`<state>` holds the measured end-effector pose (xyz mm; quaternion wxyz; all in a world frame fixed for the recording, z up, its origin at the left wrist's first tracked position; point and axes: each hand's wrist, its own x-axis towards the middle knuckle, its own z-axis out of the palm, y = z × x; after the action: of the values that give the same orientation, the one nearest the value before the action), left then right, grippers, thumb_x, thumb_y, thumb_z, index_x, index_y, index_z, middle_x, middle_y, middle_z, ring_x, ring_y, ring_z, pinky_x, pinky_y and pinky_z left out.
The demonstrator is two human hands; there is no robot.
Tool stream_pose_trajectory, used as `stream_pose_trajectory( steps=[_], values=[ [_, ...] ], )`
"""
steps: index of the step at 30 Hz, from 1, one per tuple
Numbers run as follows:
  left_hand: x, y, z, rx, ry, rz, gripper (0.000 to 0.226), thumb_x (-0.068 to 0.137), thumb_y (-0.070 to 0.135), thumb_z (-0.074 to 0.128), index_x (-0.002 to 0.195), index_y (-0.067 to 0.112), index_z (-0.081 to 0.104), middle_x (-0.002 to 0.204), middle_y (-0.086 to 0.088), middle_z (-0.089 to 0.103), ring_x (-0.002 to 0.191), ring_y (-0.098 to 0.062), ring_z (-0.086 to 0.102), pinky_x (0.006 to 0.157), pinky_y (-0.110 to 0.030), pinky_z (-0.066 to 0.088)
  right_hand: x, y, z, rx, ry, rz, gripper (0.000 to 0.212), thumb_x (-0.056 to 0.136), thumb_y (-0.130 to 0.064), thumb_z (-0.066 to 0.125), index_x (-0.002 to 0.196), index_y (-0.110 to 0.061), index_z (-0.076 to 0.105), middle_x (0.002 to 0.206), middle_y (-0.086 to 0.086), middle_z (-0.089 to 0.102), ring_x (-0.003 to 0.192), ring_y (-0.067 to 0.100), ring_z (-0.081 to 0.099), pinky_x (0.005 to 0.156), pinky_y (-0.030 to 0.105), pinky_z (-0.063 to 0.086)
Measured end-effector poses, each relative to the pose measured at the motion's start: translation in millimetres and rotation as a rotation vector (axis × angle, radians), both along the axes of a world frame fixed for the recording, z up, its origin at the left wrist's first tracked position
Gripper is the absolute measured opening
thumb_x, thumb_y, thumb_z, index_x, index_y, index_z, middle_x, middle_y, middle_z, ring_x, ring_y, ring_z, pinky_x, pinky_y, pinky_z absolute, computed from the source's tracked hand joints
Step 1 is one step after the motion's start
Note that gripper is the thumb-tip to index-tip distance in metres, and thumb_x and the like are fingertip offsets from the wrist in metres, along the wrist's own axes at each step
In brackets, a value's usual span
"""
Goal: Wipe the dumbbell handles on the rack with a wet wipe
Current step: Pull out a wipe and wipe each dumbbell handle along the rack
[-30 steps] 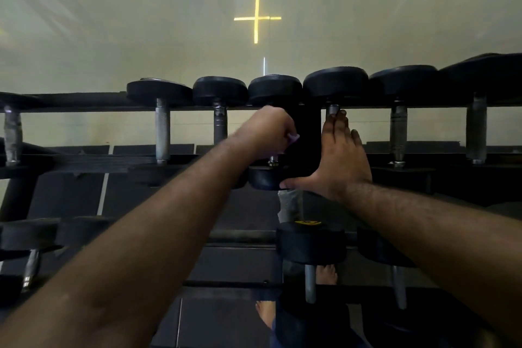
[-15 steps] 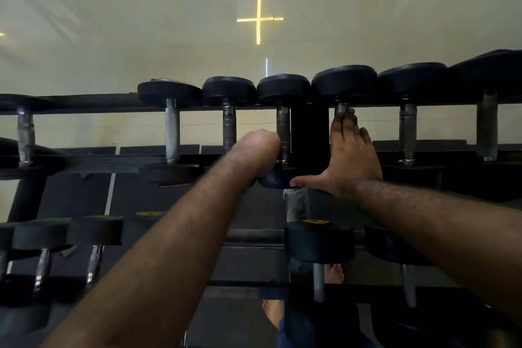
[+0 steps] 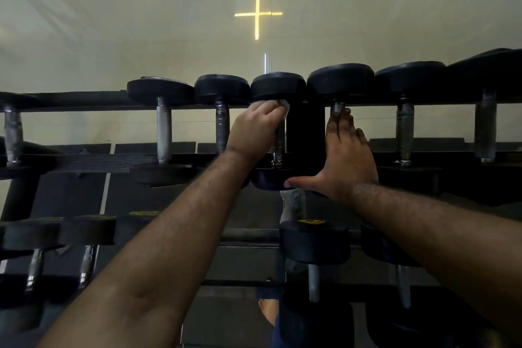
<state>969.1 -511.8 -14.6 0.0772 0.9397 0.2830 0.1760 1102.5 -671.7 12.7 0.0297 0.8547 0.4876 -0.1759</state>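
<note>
On rack: left hand grips wipe round handle.

We face a pale, yellowish wall with a glowing yellow cross of light on it and a thin bright vertical streak just below. Beneath the wall lies dark floor matting crossed by a pale line.

Dim, backlit by the pale wall; dumbbells near-silhouettes (edges bowed, perhaps slightly blurred).
</note>
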Motion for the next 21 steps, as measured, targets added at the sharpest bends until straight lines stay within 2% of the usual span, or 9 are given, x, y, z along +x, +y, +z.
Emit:
stream_pose_trajectory(
  steps=[3, 6, 8, 9, 11, 13, 17, 19, 21],
  values=[
    [-6, -13, -1, -0.091, 0.101, -0.055, 0.028, 0.081, -0.001, 0.07, 0.105, 0.011, 0.077, 0.109, -0.005, 0.072, 0.096, -0.029, 0.064, 0.081, -0.041, 0.057, 2, -1, 0, 0.011, 0.009, 0.001, 0.179, 0.039, -0.116, 0.046, 0.168, -0.005, -0.009, 0.178, 0.021, -0.009, 0.166, 0.035, 0.001, 0.135, 0.048, 0.01],
    [-28, -21, 19, -0.409, 0.383, -0.208, 0.031, 0.087, 0.001, 0.069, 0.109, 0.021, 0.079, 0.112, 0.001, 0.07, 0.101, -0.022, 0.064, 0.088, -0.04, 0.056, 3, -1, 4, 0.005, 0.044, 0.008, 0.178, 0.042, -0.114, 0.051, 0.168, -0.006, -0.011, 0.178, 0.02, -0.013, 0.166, 0.035, -0.002, 0.135, 0.048, 0.009],
    [-34, -16, 31, -0.502, 0.344, -0.176, 0.029, 0.092, 0.005, 0.068, 0.112, 0.022, 0.08, 0.114, 0.003, 0.071, 0.103, -0.016, 0.066, 0.093, -0.037, 0.057, 4, 0, 5, 0.012, 0.052, 0.007, 0.177, 0.043, -0.114, 0.051, 0.168, -0.006, -0.01, 0.178, 0.02, -0.013, 0.166, 0.035, -0.002, 0.135, 0.049, 0.01],
    [-31, -13, 32, -0.443, 0.231, -0.117, 0.028, 0.093, 0.004, 0.067, 0.112, 0.021, 0.08, 0.113, 0.002, 0.072, 0.1, -0.016, 0.067, 0.093, -0.035, 0.057, 5, 0, 4, 0.015, 0.052, 0.009, 0.177, 0.043, -0.114, 0.051, 0.168, -0.005, -0.01, 0.178, 0.02, -0.013, 0.166, 0.036, -0.002, 0.135, 0.049, 0.01],
    [-17, -8, 29, -0.178, -0.017, 0.031, 0.028, 0.093, 0.001, 0.066, 0.113, 0.016, 0.079, 0.108, -0.002, 0.074, 0.096, -0.02, 0.068, 0.086, -0.033, 0.056, 4, -2, 3, 0.017, 0.044, 0.013, 0.177, 0.042, -0.115, 0.05, 0.168, -0.005, -0.009, 0.178, 0.021, -0.012, 0.166, 0.037, -0.001, 0.135, 0.05, 0.011],
    [3, -6, 21, 0.001, -0.055, 0.075, 0.026, 0.091, 0.001, 0.067, 0.112, 0.01, 0.078, 0.105, -0.007, 0.073, 0.095, -0.026, 0.067, 0.083, -0.037, 0.056, 4, -2, 1, 0.016, 0.035, 0.012, 0.178, 0.041, -0.116, 0.047, 0.168, -0.004, -0.007, 0.178, 0.022, -0.01, 0.166, 0.037, 0.0, 0.135, 0.05, 0.012],
    [19, -9, 9, 0.013, 0.328, -0.285, 0.022, 0.081, 0.004, 0.066, 0.098, 0.012, 0.079, 0.103, -0.005, 0.074, 0.101, -0.028, 0.064, 0.089, -0.042, 0.055, 7, -3, -3, 0.029, 0.034, 0.008, 0.177, 0.04, -0.116, 0.046, 0.168, -0.005, -0.004, 0.178, 0.021, -0.007, 0.166, 0.036, 0.002, 0.134, 0.05, 0.013],
    [7, -12, 20, -0.123, 0.526, -0.445, 0.019, 0.083, 0.014, 0.069, 0.098, 0.02, 0.079, 0.101, 0.002, 0.073, 0.101, -0.023, 0.062, 0.087, -0.041, 0.054, 10, -4, -6, 0.031, 0.047, 0.013, 0.178, 0.038, -0.117, 0.043, 0.169, -0.005, -0.005, 0.178, 0.021, -0.007, 0.166, 0.036, 0.001, 0.134, 0.051, 0.013],
    [-13, -10, 30, -0.3, 0.626, -0.42, 0.019, 0.084, 0.023, 0.072, 0.1, 0.027, 0.079, 0.098, 0.007, 0.072, 0.095, -0.02, 0.065, 0.081, -0.038, 0.056, 12, -3, -11, 0.029, 0.044, 0.016, 0.179, 0.037, -0.118, 0.037, 0.168, -0.005, -0.005, 0.178, 0.021, -0.006, 0.166, 0.036, 0.001, 0.134, 0.052, 0.013]
  ],
)
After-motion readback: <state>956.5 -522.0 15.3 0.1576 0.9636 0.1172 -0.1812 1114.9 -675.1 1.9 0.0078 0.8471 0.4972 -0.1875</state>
